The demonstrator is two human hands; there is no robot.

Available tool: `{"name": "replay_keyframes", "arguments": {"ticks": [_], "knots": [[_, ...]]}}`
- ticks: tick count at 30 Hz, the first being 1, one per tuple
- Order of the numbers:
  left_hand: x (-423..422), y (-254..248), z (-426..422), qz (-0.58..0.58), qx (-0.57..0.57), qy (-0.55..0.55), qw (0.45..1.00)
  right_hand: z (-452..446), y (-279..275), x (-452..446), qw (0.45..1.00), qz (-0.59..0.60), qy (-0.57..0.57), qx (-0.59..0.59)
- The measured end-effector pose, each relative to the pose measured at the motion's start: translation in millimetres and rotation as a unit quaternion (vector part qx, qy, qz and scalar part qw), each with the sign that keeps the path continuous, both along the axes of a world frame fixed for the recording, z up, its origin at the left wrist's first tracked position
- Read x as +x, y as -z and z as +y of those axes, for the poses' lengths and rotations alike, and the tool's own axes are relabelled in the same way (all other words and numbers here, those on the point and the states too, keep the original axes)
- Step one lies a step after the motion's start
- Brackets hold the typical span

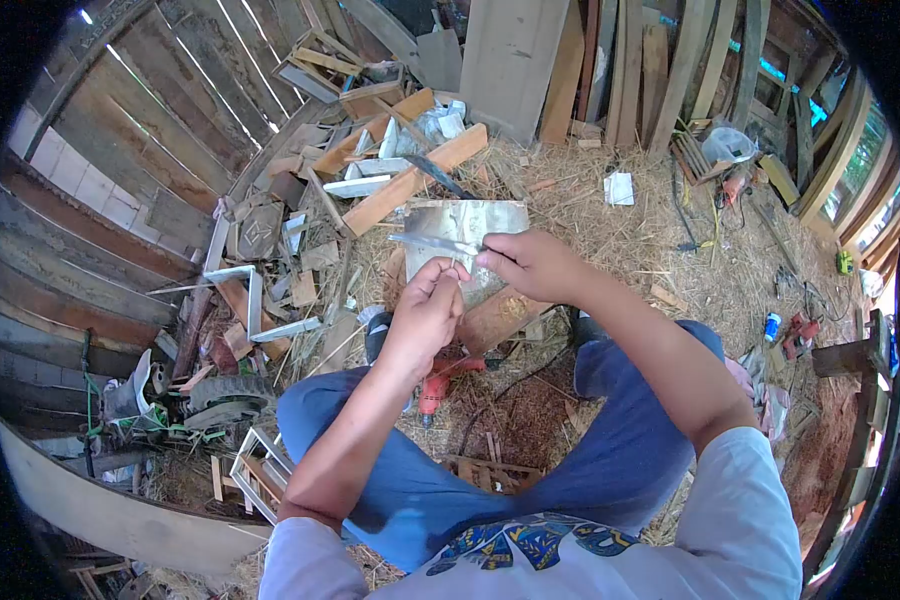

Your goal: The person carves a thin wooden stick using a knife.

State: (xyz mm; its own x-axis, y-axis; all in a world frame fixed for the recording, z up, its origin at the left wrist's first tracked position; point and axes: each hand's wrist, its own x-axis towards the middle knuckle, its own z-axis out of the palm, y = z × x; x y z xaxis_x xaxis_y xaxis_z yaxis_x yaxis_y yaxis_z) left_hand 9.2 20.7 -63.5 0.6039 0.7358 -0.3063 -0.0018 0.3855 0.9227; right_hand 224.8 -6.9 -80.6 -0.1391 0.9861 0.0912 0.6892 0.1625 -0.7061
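Note:
My right hand (532, 264) is closed around the near end of a thin, shiny knife-like blade (432, 243), which points left. Just below the blade, my left hand (436, 303) pinches its thumb and fingers together. Whatever lies in that pinch is too small to make out, and the fingertips of both hands are close to each other. Beneath the hands lies a worn pale board (490, 215), with a brown wooden block (500, 318) at its near side. A red power drill (435, 388) rests on the ground between my bent legs.
A heap of scrap wood with an orange-brown plank (420, 180) lies ahead left. A white frame (254, 300) stands at the left, near a wheel (228, 395). Long boards (515, 70) lean at the back. A blue can (772, 327) sits right on straw-covered ground.

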Motion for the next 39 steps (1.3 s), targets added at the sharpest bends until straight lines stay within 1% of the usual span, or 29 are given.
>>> {"name": "replay_keyframes", "arguments": {"ticks": [2,3,6,8,12,14,15,17,18,20,21,23,24,26,27,29,30,32,35,37,39], "knots": [[-1,4,3,0.004,0.001,-0.004,1.000,0,1,-2,0.998,-0.043,-0.037,0.006],[-2,4,4,0.004,0.000,-0.005,1.000,0,2,-4,0.998,-0.043,-0.037,0.006],[-3,3,5,-0.009,-0.013,-0.008,1.000,1,4,-7,0.998,-0.052,-0.016,0.027],[-5,2,5,-0.026,-0.028,0.002,0.999,1,4,-8,0.994,-0.069,-0.016,0.078],[-5,-5,3,-0.017,-0.042,0.005,0.999,0,3,-10,0.991,-0.084,-0.010,0.107],[-6,-8,3,-0.047,-0.068,0.021,0.996,2,0,-9,0.985,-0.091,0.002,0.145],[-5,-9,2,-0.047,-0.068,0.022,0.996,1,0,-10,0.985,-0.092,0.003,0.145],[-3,-10,-2,-0.007,-0.020,-0.012,1.000,1,-2,-13,0.985,-0.103,0.001,0.136],[-2,-8,-3,-0.005,-0.018,-0.012,1.000,2,-2,-11,0.985,-0.101,0.002,0.138],[-1,0,-6,0.018,0.088,-0.029,0.996,6,-4,-4,0.981,-0.127,0.037,0.139],[-3,2,-7,0.019,0.087,-0.030,0.996,7,-5,-3,0.982,-0.126,0.036,0.138],[-3,4,-7,0.021,0.094,-0.023,0.995,9,-11,1,0.985,-0.136,0.049,0.095],[-2,5,-5,0.018,0.096,-0.023,0.995,7,-11,-1,0.984,-0.138,0.050,0.097],[-4,8,-3,0.044,0.120,-0.035,0.991,0,-6,-13,0.990,-0.104,-0.001,0.100],[-5,11,-2,0.048,0.118,-0.033,0.991,2,-2,-15,0.990,-0.100,0.000,0.098],[-3,13,4,0.037,0.157,-0.053,0.986,10,0,-12,0.979,-0.130,0.012,0.158],[-5,5,4,0.027,0.095,-0.053,0.994,8,-2,-15,0.978,-0.132,0.013,0.159],[-5,-3,0,0.031,0.089,-0.050,0.994,5,-6,-23,0.981,-0.133,-0.013,0.143],[-9,-9,1,0.032,0.067,-0.046,0.996,15,-4,-6,0.979,-0.126,0.008,0.159],[-7,-12,2,0.017,0.063,-0.046,0.997,9,-1,-15,0.978,-0.131,0.004,0.162],[-9,-13,-2,0.045,0.030,-0.045,0.998,11,-2,-14,0.977,-0.131,0.002,0.166]]}}
